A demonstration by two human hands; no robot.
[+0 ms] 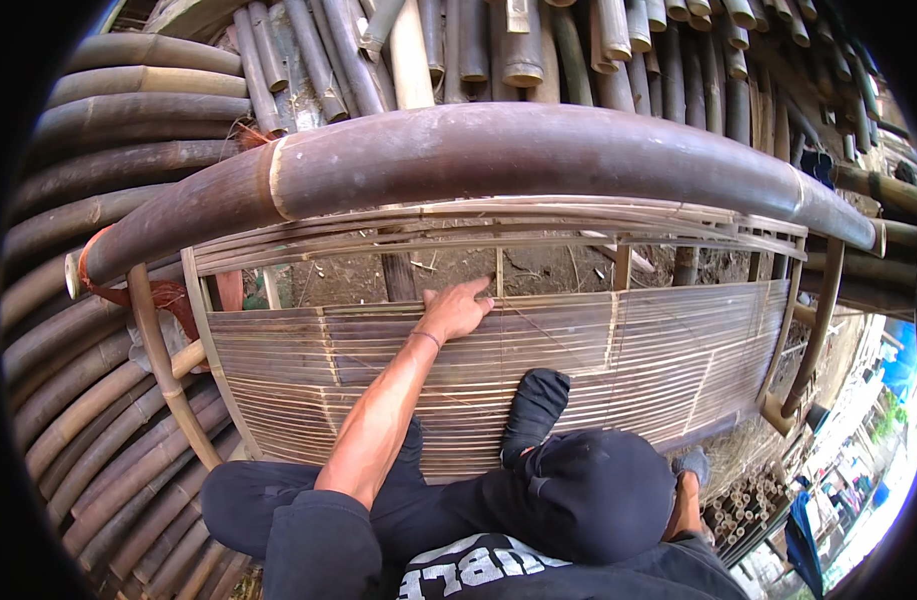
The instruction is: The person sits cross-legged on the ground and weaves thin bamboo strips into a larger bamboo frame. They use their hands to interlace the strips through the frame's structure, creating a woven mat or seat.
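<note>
I sit on a woven mat of thin bamboo slats (678, 340) set in a bent-pole frame. My left hand (456, 308) lies flat on the slats near the mat's upper edge, fingers spread, the tips at a vertical strip (499, 272). It grips nothing. My right hand (692, 464) shows only as a grey shape past my bent knee (598, 490), at the mat's lower edge; what it holds is hidden. My foot in a black sock (534, 398) rests on the mat's middle.
A thick dark bamboo pole (538, 150) arches over the mat's far side. Stacked bamboo poles (88, 330) fill the left and the top. Bare earth (548, 268) shows beyond the mat. Cut pole ends (743, 505) lie at lower right.
</note>
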